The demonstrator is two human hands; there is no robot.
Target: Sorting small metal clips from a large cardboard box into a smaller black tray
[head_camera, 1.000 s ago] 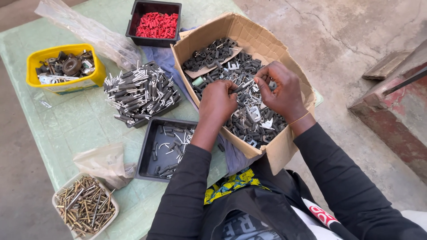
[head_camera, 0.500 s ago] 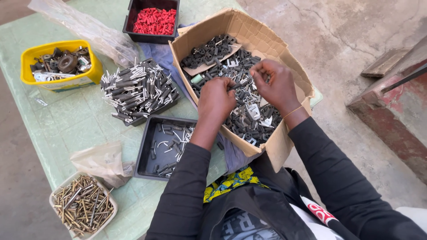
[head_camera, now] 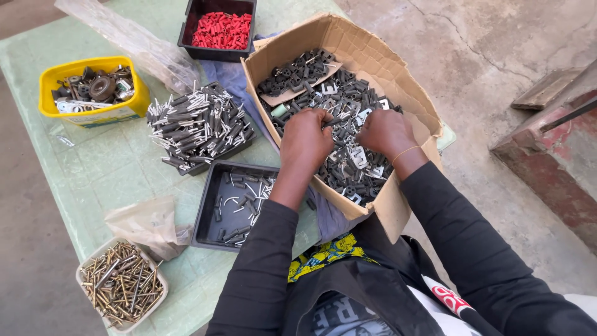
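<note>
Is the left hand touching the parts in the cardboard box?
Touching. The head view shows the left hand resting palm-down on the small dark parts in the cardboard box, fingers dug in among them.

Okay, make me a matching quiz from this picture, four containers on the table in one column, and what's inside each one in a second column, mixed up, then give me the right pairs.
Containers:
1. yellow tub
2. cardboard box
3. small black tray
4. white dish

Contents:
A. brass-coloured screws
B. red plastic plugs
C. dark round parts and mixed oddments
D. small black and silver pieces, with both hands in among them

Pairs: 1-C, 2-D, 3-B, 4-A
</note>
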